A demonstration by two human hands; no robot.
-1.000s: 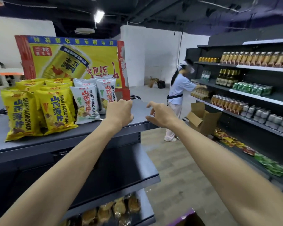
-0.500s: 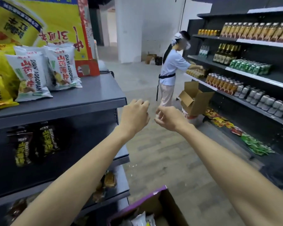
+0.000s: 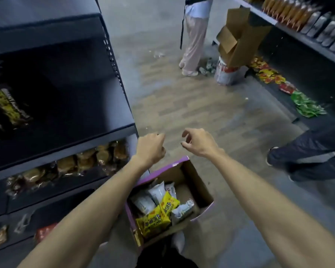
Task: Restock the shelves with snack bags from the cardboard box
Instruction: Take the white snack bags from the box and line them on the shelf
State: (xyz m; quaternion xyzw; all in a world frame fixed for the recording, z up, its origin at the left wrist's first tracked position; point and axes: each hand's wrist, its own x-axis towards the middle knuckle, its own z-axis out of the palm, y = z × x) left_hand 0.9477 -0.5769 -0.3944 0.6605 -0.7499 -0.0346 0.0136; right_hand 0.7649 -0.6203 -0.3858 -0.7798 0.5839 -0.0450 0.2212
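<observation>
Both arms reach out over the aisle floor. The left hand [image 3: 150, 149] is curled loosely with its fingers folded under, gripping nothing; the right hand [image 3: 198, 143] hangs with fingers half spread and bent, also bare. Below and between the forearms, the cardboard box [image 3: 196, 177] with the purple rim sits on the floor, holding yellow snack bags [image 3: 159, 215] and white snack bags [image 3: 153, 196]; the left forearm hides its near left corner. The dark shelves [image 3: 70, 140] stand to the left, their packets dim and hard to read. Another person [image 3: 194, 35] is cut off above the waist, beside an open brown carton [image 3: 238, 37].
</observation>
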